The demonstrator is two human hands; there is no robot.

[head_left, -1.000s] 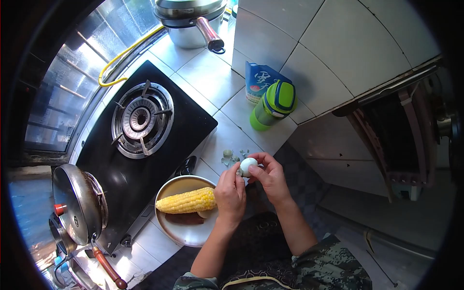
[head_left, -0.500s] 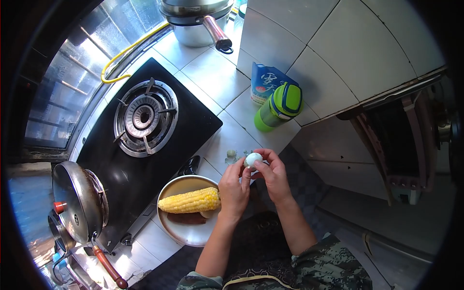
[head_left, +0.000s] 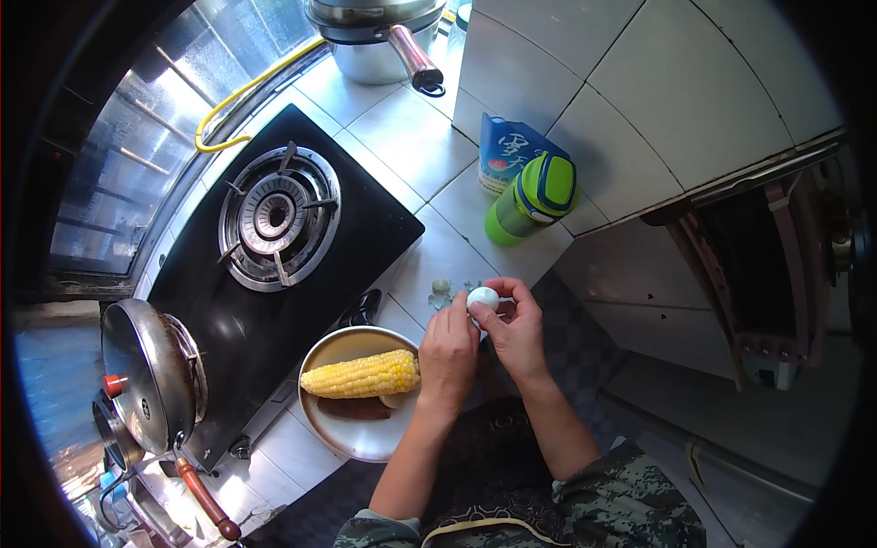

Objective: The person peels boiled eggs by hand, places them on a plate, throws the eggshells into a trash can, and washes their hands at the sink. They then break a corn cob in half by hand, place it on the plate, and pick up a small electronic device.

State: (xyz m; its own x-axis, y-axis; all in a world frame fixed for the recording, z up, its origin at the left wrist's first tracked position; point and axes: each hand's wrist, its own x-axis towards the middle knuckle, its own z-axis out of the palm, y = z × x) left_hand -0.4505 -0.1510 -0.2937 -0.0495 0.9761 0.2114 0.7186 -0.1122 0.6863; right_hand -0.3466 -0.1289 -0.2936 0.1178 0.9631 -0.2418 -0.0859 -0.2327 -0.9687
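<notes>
A smooth, pale egg [head_left: 482,297] is held up in front of me over the counter's edge. My right hand [head_left: 517,333] grips it between thumb and curled fingers. From the other side my left hand [head_left: 449,352] presses its closed fingers against the egg; its fingertips are partly hidden. Bits of eggshell [head_left: 440,294] lie on the white tiles just beyond. Close beside my left hand stands a round metal plate [head_left: 340,437] bearing a yellow corn cob [head_left: 358,375], a long brown piece [head_left: 356,408] and a pale rounded item partly hidden under the corn.
A black gas stove [head_left: 315,274] fills the left, with a lidded pan [head_left: 151,374] on its near burner. A green bottle [head_left: 530,205] and a blue packet [head_left: 508,151] stand beyond my hands. At the back is a metal pot [head_left: 370,59] with its handle pointing inward.
My left fingers have folded closer together against the egg, and its thumb is now hidden. The egg stays in my right hand. The view has shifted slightly.
</notes>
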